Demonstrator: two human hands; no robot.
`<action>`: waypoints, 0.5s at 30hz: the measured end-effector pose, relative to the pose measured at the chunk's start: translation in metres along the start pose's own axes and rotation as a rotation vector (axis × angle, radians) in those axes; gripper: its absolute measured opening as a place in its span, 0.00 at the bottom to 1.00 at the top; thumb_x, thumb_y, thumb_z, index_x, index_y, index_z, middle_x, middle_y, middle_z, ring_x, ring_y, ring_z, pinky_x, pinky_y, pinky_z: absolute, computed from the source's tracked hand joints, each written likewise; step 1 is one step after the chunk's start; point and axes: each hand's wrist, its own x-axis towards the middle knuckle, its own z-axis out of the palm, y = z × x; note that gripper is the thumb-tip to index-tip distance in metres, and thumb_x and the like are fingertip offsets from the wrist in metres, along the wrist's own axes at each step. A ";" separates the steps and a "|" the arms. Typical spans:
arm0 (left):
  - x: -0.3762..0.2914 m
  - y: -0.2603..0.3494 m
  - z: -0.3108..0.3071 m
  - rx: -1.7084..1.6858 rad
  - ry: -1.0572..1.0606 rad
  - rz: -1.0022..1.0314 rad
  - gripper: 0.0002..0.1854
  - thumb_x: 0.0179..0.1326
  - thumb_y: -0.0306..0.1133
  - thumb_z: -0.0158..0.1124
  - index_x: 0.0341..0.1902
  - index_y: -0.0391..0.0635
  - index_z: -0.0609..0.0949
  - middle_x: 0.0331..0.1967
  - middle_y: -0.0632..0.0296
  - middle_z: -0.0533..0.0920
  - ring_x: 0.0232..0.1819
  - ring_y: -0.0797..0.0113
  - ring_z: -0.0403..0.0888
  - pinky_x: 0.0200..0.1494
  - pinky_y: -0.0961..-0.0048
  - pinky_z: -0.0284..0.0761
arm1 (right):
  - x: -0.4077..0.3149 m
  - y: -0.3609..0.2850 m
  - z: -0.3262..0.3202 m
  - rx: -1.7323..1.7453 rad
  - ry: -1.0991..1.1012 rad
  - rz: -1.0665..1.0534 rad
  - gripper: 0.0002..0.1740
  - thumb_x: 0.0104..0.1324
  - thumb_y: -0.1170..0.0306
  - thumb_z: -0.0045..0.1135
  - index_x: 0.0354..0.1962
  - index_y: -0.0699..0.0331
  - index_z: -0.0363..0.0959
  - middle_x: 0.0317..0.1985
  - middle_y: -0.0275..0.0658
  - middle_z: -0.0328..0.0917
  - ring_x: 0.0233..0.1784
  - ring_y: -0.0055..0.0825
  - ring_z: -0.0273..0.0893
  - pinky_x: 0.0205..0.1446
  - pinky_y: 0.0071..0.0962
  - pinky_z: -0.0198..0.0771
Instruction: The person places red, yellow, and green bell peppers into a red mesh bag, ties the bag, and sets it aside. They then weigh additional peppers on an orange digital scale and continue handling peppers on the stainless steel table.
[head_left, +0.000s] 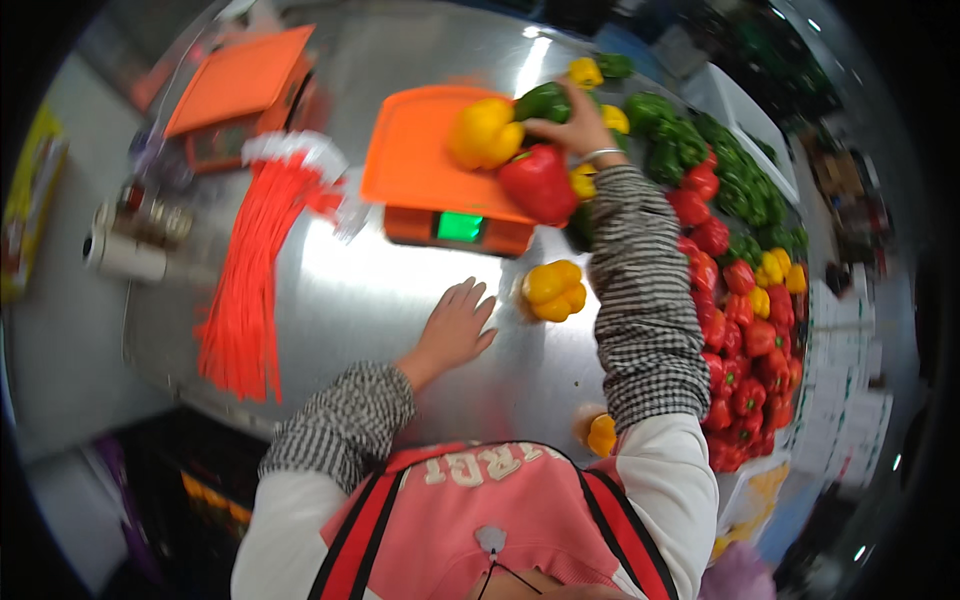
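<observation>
My right hand (574, 131) grips a green bell pepper (544, 103) at the right side of an orange weighing scale (420, 150). On the scale's plate a yellow bell pepper (484, 135) touches the green one. A red bell pepper (538, 184) lies at the plate's right front edge, just below my right hand. The scale's small display (459, 226) glows green. My left hand (454, 330) hovers over or rests on the steel table (360, 322), fingers spread and holding nothing. To its right sits another yellow bell pepper (555, 291).
Red net bags (251, 277) lie bundled on the left. Behind them stands a second orange scale (244, 82). Heaped red peppers (750, 375) and green peppers (742, 180) line the right side. One more yellow pepper (601, 435) is near my body. White boxes (840, 390) are stacked beyond.
</observation>
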 end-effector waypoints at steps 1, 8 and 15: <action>0.002 0.001 0.000 -0.006 -0.017 -0.018 0.27 0.60 0.45 0.61 0.58 0.40 0.75 0.62 0.47 0.70 0.69 0.47 0.62 0.70 0.54 0.57 | -0.001 -0.001 0.007 -0.079 0.058 0.008 0.58 0.42 0.51 0.79 0.66 0.63 0.58 0.55 0.56 0.74 0.57 0.46 0.76 0.62 0.37 0.71; 0.005 0.001 0.000 -0.003 -0.002 0.008 0.28 0.56 0.42 0.66 0.58 0.41 0.76 0.62 0.46 0.70 0.67 0.44 0.63 0.68 0.51 0.60 | -0.016 0.027 0.005 1.048 0.455 0.527 0.43 0.51 0.57 0.75 0.61 0.58 0.64 0.52 0.41 0.75 0.52 0.40 0.76 0.49 0.44 0.76; 0.006 0.001 0.000 0.003 -0.028 -0.007 0.29 0.54 0.41 0.67 0.58 0.41 0.76 0.61 0.46 0.70 0.67 0.44 0.63 0.68 0.51 0.60 | -0.053 0.138 -0.035 0.772 1.375 0.568 0.53 0.42 0.68 0.81 0.63 0.64 0.56 0.54 0.46 0.72 0.54 0.38 0.74 0.56 0.41 0.73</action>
